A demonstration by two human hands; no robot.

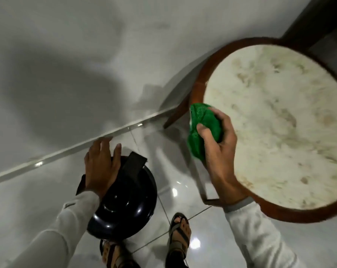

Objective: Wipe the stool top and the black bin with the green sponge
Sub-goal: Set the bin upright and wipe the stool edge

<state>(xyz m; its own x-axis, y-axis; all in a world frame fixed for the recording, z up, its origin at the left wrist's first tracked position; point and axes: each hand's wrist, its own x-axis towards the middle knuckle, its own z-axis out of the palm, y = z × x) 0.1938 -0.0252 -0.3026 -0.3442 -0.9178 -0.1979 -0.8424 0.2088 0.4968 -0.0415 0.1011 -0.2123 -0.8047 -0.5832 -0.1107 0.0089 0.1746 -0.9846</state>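
Observation:
The round stool [276, 120] has a stained pale marble top in a brown wooden rim and fills the right side. My right hand [218, 144] grips the crumpled green sponge [200, 130] just off the stool's left edge, over the floor. The glossy black bin [129, 202], with a domed lid, stands on the floor at lower centre. My left hand [102, 167] lies flat on the bin's lid with its fingers spread, holding nothing.
A white wall fills the upper left and meets the shiny tiled floor [173, 151] along a pale skirting strip [67, 151]. My sandalled feet [179, 236] stand at the bottom, close to the bin. A dark piece of furniture [314, 20] rises behind the stool.

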